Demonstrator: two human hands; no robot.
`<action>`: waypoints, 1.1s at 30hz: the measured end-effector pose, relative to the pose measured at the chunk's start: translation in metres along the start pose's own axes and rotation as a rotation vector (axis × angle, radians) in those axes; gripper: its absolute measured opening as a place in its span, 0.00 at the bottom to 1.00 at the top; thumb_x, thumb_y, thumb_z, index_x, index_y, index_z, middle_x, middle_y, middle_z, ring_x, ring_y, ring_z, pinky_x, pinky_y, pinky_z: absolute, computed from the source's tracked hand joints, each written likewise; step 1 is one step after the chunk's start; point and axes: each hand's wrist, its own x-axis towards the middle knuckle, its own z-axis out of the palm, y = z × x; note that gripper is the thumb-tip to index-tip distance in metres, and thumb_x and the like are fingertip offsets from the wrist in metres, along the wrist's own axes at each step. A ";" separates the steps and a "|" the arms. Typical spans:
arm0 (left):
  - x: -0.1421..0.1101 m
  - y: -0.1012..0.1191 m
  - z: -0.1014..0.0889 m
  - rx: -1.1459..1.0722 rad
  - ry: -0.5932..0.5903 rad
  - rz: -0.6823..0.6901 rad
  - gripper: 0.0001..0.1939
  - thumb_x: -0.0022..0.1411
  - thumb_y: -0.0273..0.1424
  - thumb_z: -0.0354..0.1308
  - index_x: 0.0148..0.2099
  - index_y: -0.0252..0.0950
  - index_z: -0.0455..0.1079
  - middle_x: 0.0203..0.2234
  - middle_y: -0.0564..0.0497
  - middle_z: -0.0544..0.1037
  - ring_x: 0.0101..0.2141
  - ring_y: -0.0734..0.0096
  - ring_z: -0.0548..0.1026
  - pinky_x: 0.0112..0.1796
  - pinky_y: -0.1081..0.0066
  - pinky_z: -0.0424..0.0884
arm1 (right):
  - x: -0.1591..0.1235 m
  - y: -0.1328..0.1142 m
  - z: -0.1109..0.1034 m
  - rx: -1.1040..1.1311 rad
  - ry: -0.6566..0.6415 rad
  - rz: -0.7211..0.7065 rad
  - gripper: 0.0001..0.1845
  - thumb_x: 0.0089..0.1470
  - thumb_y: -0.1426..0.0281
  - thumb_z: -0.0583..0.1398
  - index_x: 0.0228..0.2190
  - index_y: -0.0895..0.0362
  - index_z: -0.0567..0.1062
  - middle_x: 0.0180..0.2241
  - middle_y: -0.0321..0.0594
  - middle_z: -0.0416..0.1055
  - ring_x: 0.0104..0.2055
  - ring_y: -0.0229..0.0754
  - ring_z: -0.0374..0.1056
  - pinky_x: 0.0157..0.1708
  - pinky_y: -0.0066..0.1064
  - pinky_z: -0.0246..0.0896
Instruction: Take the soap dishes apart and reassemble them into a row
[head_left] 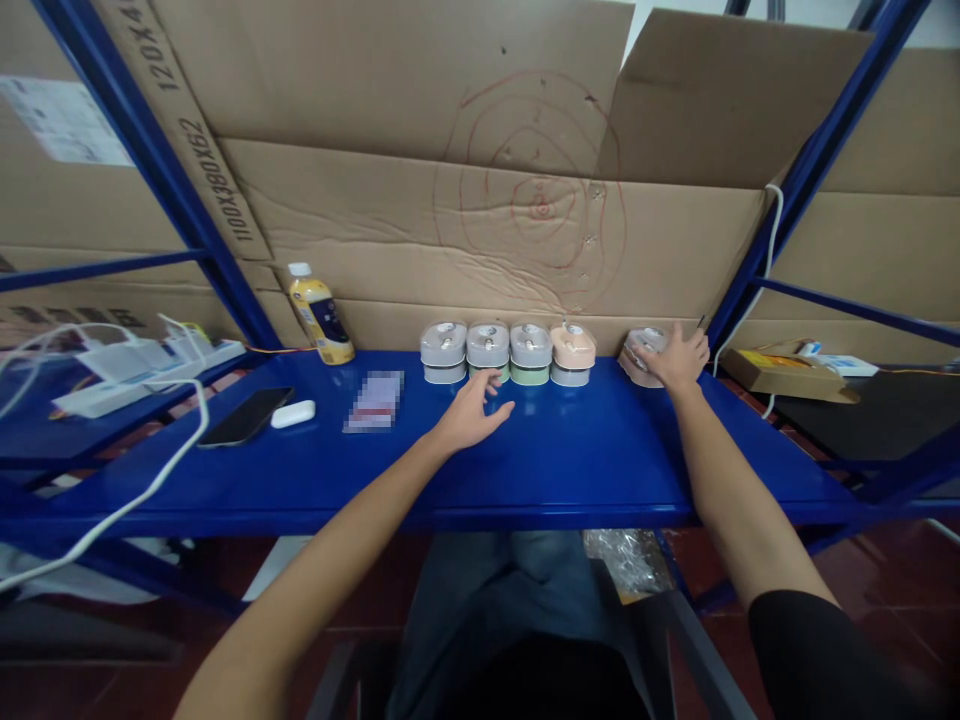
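Note:
Several small two-tier boxes with clear lids stand in a row at the back of the blue shelf: a grey box (443, 350), a second grey box (487, 346), a grey box with a green base (530, 352) and a peach-topped box (573, 352). My left hand (471, 412) hovers before the second one, fingers apart and holding nothing. Farther right, a pinkish box (640, 368) sits turned at an angle, apart from the row. My right hand (675, 360) is over its right side, thumb across it and fingers spread, not wrapped around it.
On the left are a yellow drink bottle (321, 312), a blurred-out flat packet (375, 401), a white earbud case (293, 414) and a dark phone (246, 417). A white cable (169, 480) hangs across the left edge. Cardboard (360, 210) backs the blue shelf (480, 490); blue posts flank it.

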 end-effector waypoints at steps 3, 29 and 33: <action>0.000 -0.002 0.000 0.009 0.001 -0.001 0.26 0.63 0.41 0.62 0.59 0.38 0.63 0.47 0.43 0.77 0.44 0.59 0.77 0.44 0.58 0.76 | 0.002 0.011 0.005 0.035 -0.110 0.016 0.53 0.48 0.38 0.64 0.65 0.56 0.63 0.62 0.66 0.61 0.63 0.71 0.60 0.58 0.59 0.55; -0.002 -0.005 -0.005 -0.375 -0.264 -0.023 0.52 0.47 0.41 0.78 0.68 0.38 0.57 0.55 0.38 0.76 0.59 0.46 0.75 0.62 0.45 0.67 | -0.119 -0.095 -0.040 1.028 -1.044 -0.895 0.43 0.46 0.58 0.75 0.61 0.52 0.72 0.62 0.46 0.71 0.65 0.55 0.67 0.67 0.52 0.61; -0.004 -0.001 -0.006 -0.303 -0.290 0.002 0.52 0.47 0.42 0.78 0.68 0.38 0.57 0.54 0.39 0.78 0.56 0.47 0.77 0.59 0.48 0.70 | -0.121 -0.093 -0.037 0.921 -1.003 -0.955 0.48 0.44 0.58 0.76 0.64 0.51 0.69 0.64 0.47 0.68 0.66 0.56 0.65 0.68 0.53 0.58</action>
